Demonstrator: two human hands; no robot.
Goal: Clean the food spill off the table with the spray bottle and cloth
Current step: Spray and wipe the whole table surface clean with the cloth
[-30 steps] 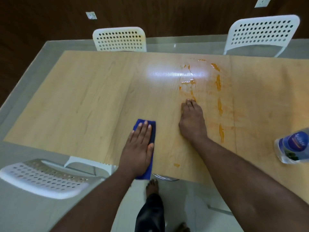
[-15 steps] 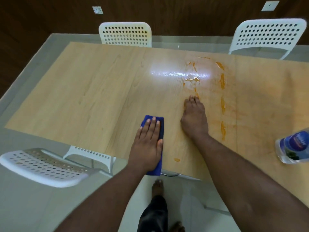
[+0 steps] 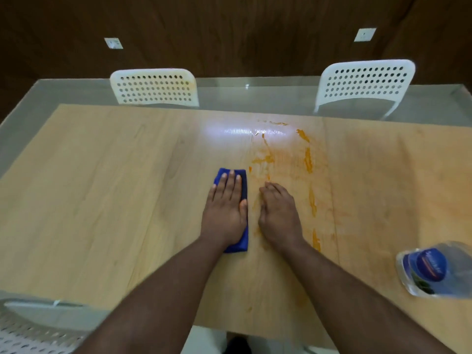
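Wiping toward the orange spill

Left hand [image 3: 224,213] presses flat on the cloth [image 3: 233,208], mid-tabletop [image 3: 102,187]; right hand [image 3: 279,215] rests loosely curled, grasping nothing. Best to sweep right across the spill [image 3: 307,162] with even pressure. The bottle [image 3: 434,269] lies at the right edge.

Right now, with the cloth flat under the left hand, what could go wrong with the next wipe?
The right hand rests in the orange spill; it may smear sauce further. The blue cloth sits left of the streaks, so a straight push could miss them. A wide sweep might knock the bottle at the table's right.
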